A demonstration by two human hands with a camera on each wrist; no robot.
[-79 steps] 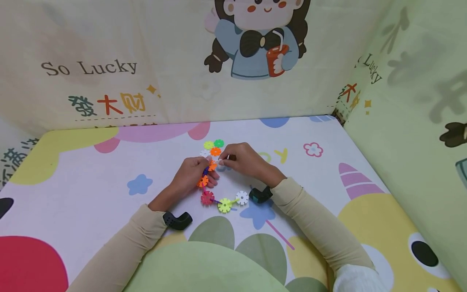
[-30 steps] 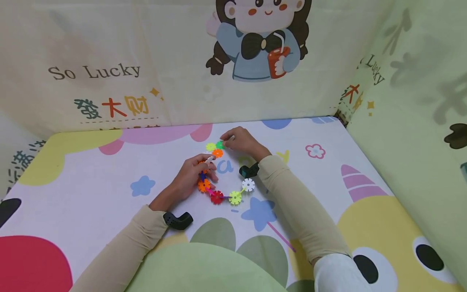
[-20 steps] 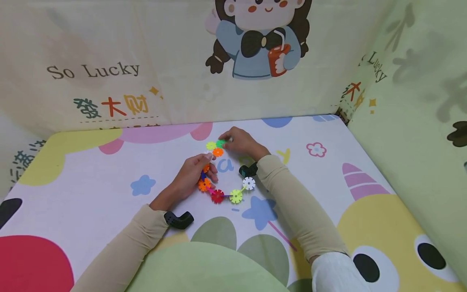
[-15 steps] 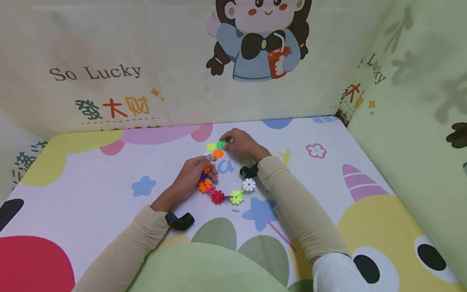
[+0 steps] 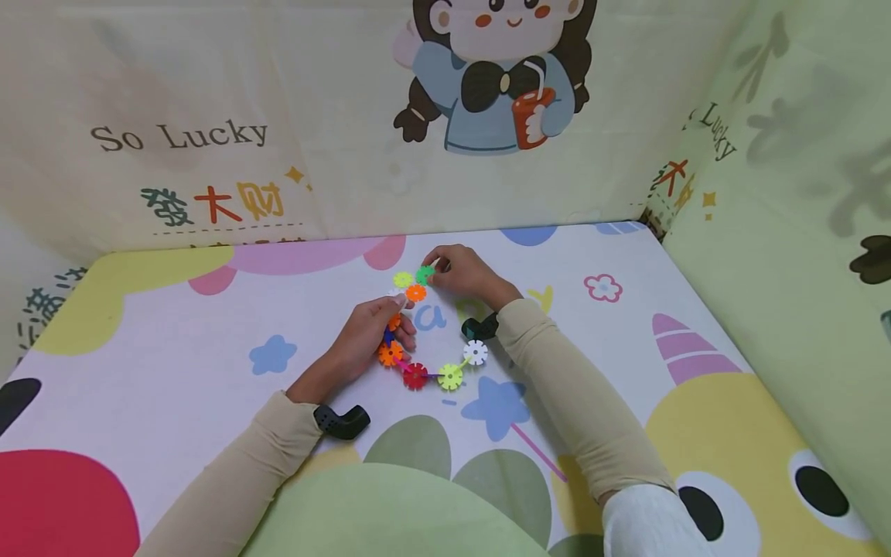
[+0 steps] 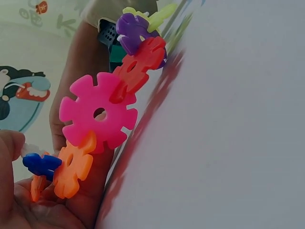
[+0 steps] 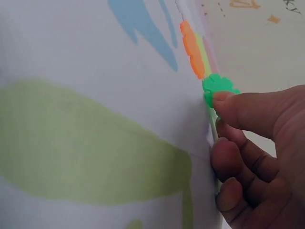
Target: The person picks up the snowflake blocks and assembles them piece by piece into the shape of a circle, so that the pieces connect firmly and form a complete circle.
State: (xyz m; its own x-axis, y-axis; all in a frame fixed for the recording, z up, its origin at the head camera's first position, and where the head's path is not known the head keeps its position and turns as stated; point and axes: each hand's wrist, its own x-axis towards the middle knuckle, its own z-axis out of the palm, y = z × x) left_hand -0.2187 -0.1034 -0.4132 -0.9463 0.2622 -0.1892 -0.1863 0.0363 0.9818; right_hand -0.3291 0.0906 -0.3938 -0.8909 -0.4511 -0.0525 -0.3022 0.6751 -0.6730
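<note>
My left hand (image 5: 365, 329) pinches one end of a chain of interlocking flower-shaped plastic discs. By its thumb, in the left wrist view, are a whitish disc (image 6: 31, 150), a blue disc (image 6: 42, 164) and orange ones. The chain runs on through a pink disc (image 6: 86, 109), a red disc (image 5: 415, 377) and a yellow-green disc (image 5: 450, 377) to a white disc (image 5: 476, 353). Farther back, my right hand (image 5: 466, 275) pinches a green disc (image 7: 219, 87) between thumb and forefinger, its other fingers curled near the tabletop.
A loose orange disc (image 5: 416, 293) and a loose yellow disc (image 5: 403, 279) lie between the hands and the table's back edge. The cartoon-printed tablecloth (image 5: 188, 410) meets a printed cloth wall (image 5: 348, 116) behind and another (image 5: 786, 255) at the right.
My right hand has gone from beside the left hand, where it pinched a white piece, back to the green disc, which has since shifted slightly right. The chain's free end has swung right.
</note>
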